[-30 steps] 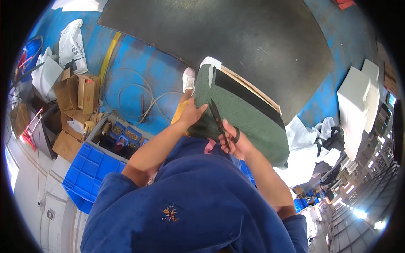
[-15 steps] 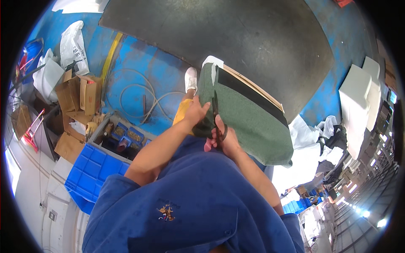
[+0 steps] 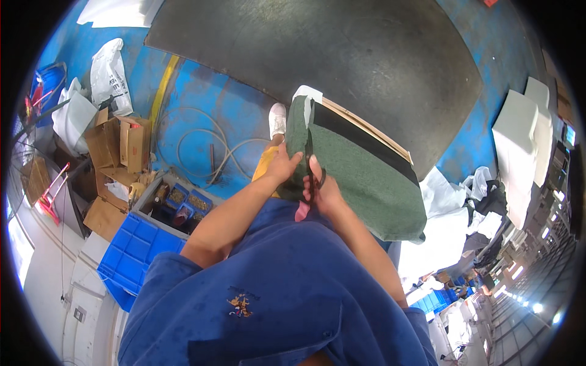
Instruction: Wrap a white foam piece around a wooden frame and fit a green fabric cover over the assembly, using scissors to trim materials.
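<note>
A padded piece covered in green fabric point(image 3: 366, 177) slants away in front of my body. A black strip point(image 3: 357, 131) and a pale wooden edge point(image 3: 366, 127) run along its far side, and white padding point(image 3: 307, 93) shows at its far end. My right hand point(image 3: 323, 194) is closed around the handles of dark scissors point(image 3: 309, 143), whose blades point away from me along the fabric near its left end. My left hand point(image 3: 283, 166) pinches the fabric just left of the blades, its fingers partly hidden. Something small and pink point(image 3: 302, 211) shows below my right hand.
A grey crate point(image 3: 160, 194) with small blue bins and a blue lid point(image 3: 137, 250) stands at left, near open cardboard boxes point(image 3: 116, 146). A hose point(image 3: 223, 143) coils on the blue floor. A dark mat point(image 3: 317, 43) lies ahead; white foam slabs point(image 3: 516, 143) and plastic sheeting point(image 3: 436, 195) are at right.
My right hand and the scissors have shifted slightly away from me and to the left, and the handles have turned. My left hand stays at nearly the same place on the fabric.
</note>
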A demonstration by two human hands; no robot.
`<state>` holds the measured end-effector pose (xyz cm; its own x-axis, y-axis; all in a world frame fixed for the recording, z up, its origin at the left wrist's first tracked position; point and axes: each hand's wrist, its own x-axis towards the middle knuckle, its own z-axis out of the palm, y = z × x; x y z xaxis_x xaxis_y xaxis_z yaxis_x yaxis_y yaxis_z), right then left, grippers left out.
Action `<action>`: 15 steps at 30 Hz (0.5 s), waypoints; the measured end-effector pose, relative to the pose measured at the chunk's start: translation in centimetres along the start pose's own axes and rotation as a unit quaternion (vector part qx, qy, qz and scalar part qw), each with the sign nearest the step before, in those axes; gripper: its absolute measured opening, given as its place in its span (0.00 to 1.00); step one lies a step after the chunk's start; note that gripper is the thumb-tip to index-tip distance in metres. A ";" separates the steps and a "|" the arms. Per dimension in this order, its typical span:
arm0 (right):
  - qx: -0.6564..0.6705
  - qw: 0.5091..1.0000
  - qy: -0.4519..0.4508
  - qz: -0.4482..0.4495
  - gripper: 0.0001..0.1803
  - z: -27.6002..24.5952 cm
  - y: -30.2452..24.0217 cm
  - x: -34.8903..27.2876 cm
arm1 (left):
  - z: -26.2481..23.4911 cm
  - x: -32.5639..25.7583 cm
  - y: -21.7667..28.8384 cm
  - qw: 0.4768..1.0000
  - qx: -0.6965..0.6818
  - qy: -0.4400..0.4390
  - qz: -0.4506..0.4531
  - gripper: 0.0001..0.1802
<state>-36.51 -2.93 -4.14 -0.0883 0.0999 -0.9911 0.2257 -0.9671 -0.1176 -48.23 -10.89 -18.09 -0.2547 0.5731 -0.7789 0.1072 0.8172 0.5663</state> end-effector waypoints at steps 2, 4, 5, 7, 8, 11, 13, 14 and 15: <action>0.029 0.999 0.009 0.020 0.34 0.1 -0.2 1.0 | 0.0 0.0 0.0 1.000 -0.015 -0.008 -0.016 0.44; -0.030 0.998 0.054 0.018 0.35 0.0 0.1 1.4 | 0.0 -0.1 -0.1 0.998 -0.050 -0.022 -0.030 0.44; -0.025 0.999 0.032 0.003 0.35 -0.1 0.3 1.4 | 0.1 -0.1 -0.1 0.999 -0.040 -0.013 -0.017 0.44; -0.049 0.998 0.032 -0.020 0.35 -0.3 0.6 1.2 | 0.2 -0.1 -0.2 0.999 -0.035 -0.016 -0.023 0.44; -0.050 0.998 0.023 -0.023 0.35 -0.4 0.7 1.1 | 0.2 -0.1 -0.2 0.999 -0.028 -0.008 -0.021 0.44; -0.039 0.999 0.001 -0.008 0.33 -0.3 0.1 1.2 | 0.2 -0.1 -0.2 1.000 -0.014 0.004 0.001 0.44; 0.017 0.999 0.000 0.031 0.32 -0.1 -0.5 1.7 | 0.1 -0.1 0.0 0.999 -0.039 -0.019 -0.018 0.43; 0.017 1.000 -0.007 0.024 0.32 0.1 -0.8 2.0 | 0.0 -0.2 0.1 0.999 -0.037 -0.005 -0.004 0.43; 0.029 0.999 -0.014 0.013 0.31 0.3 -1.0 2.3 | -0.1 -0.2 0.2 0.999 -0.044 -0.011 -0.006 0.43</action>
<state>-37.20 -1.80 -6.28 -0.1107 0.0688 -0.9915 0.1723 -0.9812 -0.0874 -48.25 -10.87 -17.77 -0.2340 0.5647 -0.7914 0.0181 0.8164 0.5772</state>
